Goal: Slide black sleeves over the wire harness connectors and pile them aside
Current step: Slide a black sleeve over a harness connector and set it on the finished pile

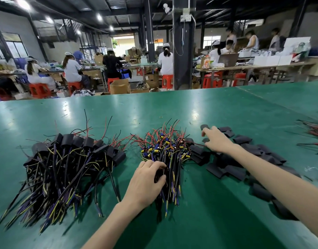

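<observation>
Reaching both ways, we should lift one harness (169,159) cleanly with our left hand (147,182) — fingers curled on the bundle — while our right hand (216,139), spread flat, singles out one sleeve (226,169).

My left hand (147,180) sits low and palm-down, fingers curled in a loose grip, thumb tucked beside them, bare forearm running in from the bottom edge. My right hand (217,139) reaches farther out, palm down, fingers spread and extended, forearm angled in from the right.
</observation>
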Available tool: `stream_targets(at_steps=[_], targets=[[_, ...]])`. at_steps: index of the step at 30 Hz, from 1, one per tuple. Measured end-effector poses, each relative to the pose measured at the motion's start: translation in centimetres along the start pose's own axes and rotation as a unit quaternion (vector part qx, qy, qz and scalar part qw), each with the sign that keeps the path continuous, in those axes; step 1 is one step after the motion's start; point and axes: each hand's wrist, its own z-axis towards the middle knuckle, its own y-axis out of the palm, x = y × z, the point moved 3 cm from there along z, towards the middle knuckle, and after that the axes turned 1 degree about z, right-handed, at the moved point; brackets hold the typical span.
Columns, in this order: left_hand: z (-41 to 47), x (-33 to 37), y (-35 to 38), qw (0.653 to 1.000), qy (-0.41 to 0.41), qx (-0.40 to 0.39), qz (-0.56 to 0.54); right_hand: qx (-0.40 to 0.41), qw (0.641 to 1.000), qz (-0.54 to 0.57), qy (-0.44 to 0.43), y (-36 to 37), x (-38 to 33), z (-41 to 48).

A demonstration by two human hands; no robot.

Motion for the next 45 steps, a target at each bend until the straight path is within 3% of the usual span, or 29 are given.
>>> stream_targets(at_steps=[5, 8, 15, 23, 29, 31, 34, 40, 42, 45], targets=[[1.6, 0.1, 0.3, 0.995, -0.093, 0.019, -0.028, 0.16, 0.979, 0.118, -0.049, -1.9, -2.7, -5.1], [3.3, 0.2, 0.8, 0.986, -0.165, 0.001, 0.037, 0.178, 0.966, 0.146, -0.113, -0.6, -5.1, -8.7], [5.7, 1.9, 0.6, 0.966, -0.149, 0.016, 0.212, 0.201, 0.947, 0.155, -0.198, 2.5, -6.7, -12.5], [6.9, 2.6, -1.9, 0.977, -0.194, 0.089, -0.018, 0.231, 0.937, 0.225, -0.136, 2.1, -6.1, -12.8], [6.6, 3.7, -6.6, 0.978, -0.081, 0.171, -0.083, 0.251, 0.925, 0.273, -0.085, 2.0, -5.5, -12.9], [5.9, 2.9, -7.7, 0.986, -0.061, 0.143, -0.064, 0.254, 0.922, 0.282, -0.079, 2.0, -5.4, -12.9], [4.1, 0.2, -7.8, 0.995, -0.092, 0.034, -0.031, 0.255, 0.923, 0.28, -0.07, 2.2, -5.4, -12.7], [0.4, -3.8, -4.9, 0.969, -0.156, -0.183, 0.051, 0.256, 0.921, 0.282, -0.08, 2.4, -5.5, -12.5], [0.4, -4.0, -4.2, 0.965, -0.169, -0.192, 0.053, 0.258, 0.919, 0.286, -0.082, 2.4, -5.5, -12.5], [1.0, -3.1, -3.5, 0.974, -0.158, -0.143, 0.077, 0.254, 0.919, 0.29, -0.079, 2.6, -5.3, -12.4]])
